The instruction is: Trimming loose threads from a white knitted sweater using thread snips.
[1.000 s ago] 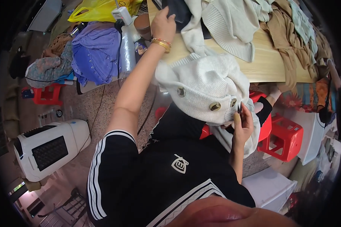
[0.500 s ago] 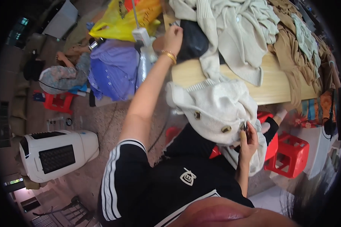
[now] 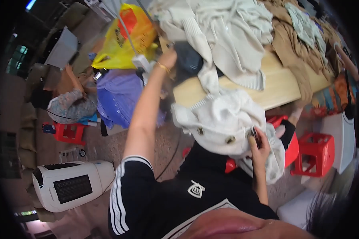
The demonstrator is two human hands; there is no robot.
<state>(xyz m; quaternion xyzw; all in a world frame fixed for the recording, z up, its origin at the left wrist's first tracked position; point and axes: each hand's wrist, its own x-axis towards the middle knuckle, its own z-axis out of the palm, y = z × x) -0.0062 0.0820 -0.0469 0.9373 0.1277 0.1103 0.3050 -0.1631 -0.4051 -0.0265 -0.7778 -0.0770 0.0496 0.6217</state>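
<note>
A cream knitted cardigan (image 3: 227,115) with large dark buttons (image 3: 230,139) hangs from the table's near edge over my lap. At its button edge my right hand (image 3: 260,145) is closed on a small dark object, whose kind I cannot make out. My left hand (image 3: 167,59), a gold bracelet (image 3: 163,67) at its wrist, reaches far forward to the table's left corner. Its fingers are curled together beside a dark plastic bag (image 3: 187,60); what they hold, if anything, is blurred and too small to name.
More cream knitwear (image 3: 235,44) and brown garments (image 3: 287,55) cover the wooden table (image 3: 243,95). Left of it are a yellow bag (image 3: 127,44), a white power socket (image 3: 141,61) and purple clothing (image 3: 117,97). A white air cooler (image 3: 73,185), red stools (image 3: 314,153) and a seated co-worker (image 3: 73,101) are around.
The whole view has shifted and tilted a little. My left hand stays by the dark bag, its fingers somewhat lower against it. My right hand keeps its place at the cardigan's button edge.
</note>
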